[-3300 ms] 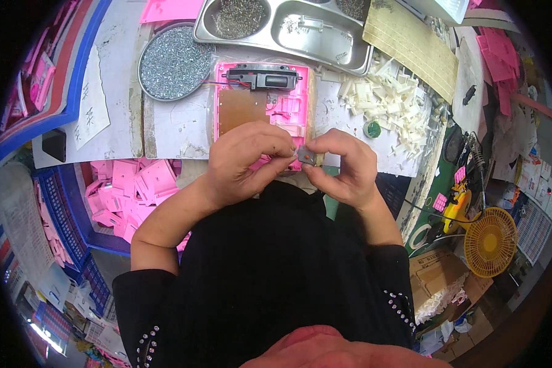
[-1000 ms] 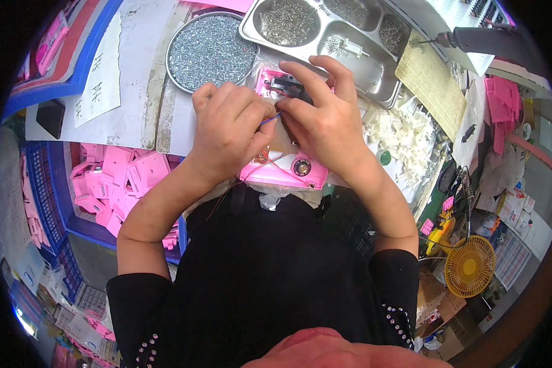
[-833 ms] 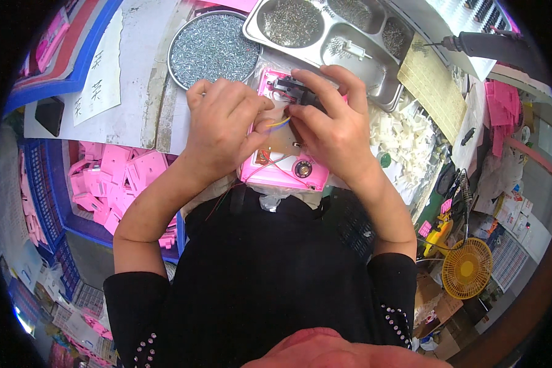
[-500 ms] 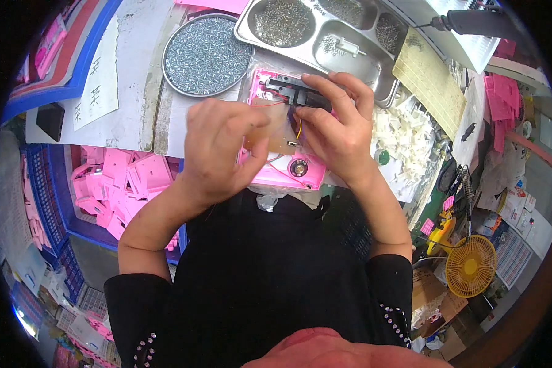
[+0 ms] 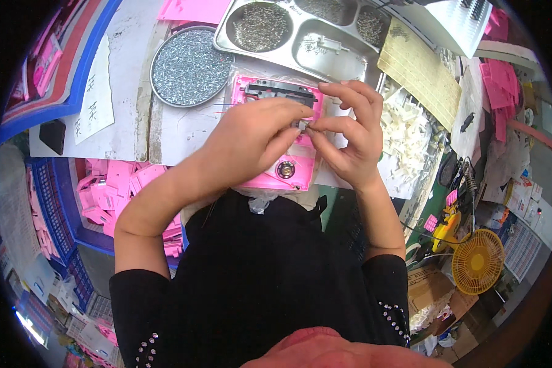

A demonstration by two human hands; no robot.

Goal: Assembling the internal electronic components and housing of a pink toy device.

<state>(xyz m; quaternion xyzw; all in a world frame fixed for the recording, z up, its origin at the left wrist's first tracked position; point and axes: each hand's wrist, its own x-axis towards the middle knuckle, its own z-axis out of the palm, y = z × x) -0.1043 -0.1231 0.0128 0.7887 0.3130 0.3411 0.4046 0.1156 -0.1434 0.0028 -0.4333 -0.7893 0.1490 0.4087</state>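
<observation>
A pink plastic casing (image 5: 302, 176) lies on the bench before me. Across its upper part sits a long grey and black mechanism (image 5: 279, 91); near its lower edge is a small round, speaker-like part (image 5: 286, 169) with a thin red wire. My left hand (image 5: 251, 136) reaches over the middle of the casing, hiding much of it, with its fingers pressed together. From the other side my right hand (image 5: 351, 138) pinches thumb to forefinger. A small pale part (image 5: 302, 125) shows between the fingertips of both hands; its kind is too small to make out.
A round tray of small screws (image 5: 190, 67) stands at the upper left, beside a steel compartment tray (image 5: 288, 46) of metal parts. White plastic pieces (image 5: 405, 138) are heaped at the right. A blue crate (image 5: 64, 196) holds pink parts at the left; a phone (image 5: 52, 136) lies nearby.
My left hand has moved right and lowered onto the casing, meeting the right fingertips. My right hand has left the black mechanism, which now lies flat across the casing. The view has shifted slightly.
</observation>
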